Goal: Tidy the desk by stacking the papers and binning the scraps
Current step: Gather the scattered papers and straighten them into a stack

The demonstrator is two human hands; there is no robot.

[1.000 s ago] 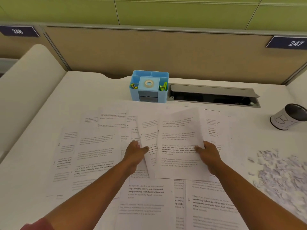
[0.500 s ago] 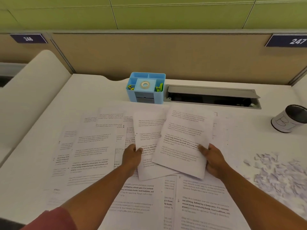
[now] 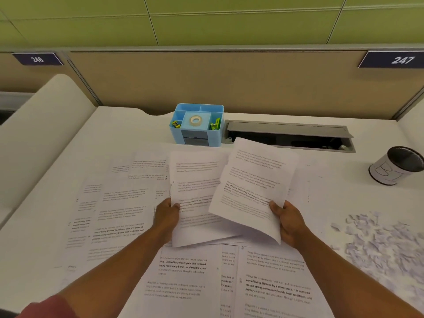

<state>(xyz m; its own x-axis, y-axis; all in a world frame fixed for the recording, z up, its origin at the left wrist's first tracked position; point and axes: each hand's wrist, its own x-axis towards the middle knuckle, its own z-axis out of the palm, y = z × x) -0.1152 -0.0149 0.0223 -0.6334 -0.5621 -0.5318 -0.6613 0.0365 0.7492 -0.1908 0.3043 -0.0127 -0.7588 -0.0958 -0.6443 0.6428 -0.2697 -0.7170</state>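
**Papers half gathered, scraps still out**

Papers (image 3: pixel 183 271) cover most of the desk (image 3: pixel 128 127), printed sheets overlapping each other, so I'll place everything off the blue organizer (image 3: pixel 197 125) at the back edge. Nearest the camera, loose sheets lie flat, well in front of the organizer. Just past those, both hands hold sheets off the pile: the left hand (image 3: pixel 166 216) pinches a sheet (image 3: pixel 195 180) by its left edge, thumb on top, and the right hand (image 3: pixel 290 222) grips a tilted sheet (image 3: pixel 254 187) at its lower right corner, fingers curled under it. That tilted sheet overlaps the left one, and both sit straight in front of the organizer. Scraps (image 3: pixel 380 244) lie in a heap on the desk, front-right of the organizer. Further back, a black cup (image 3: pixel 397 166) stands well to the organizer's right. A grey cable tray (image 3: pixel 286 134) sits just beside the organizer's right side.
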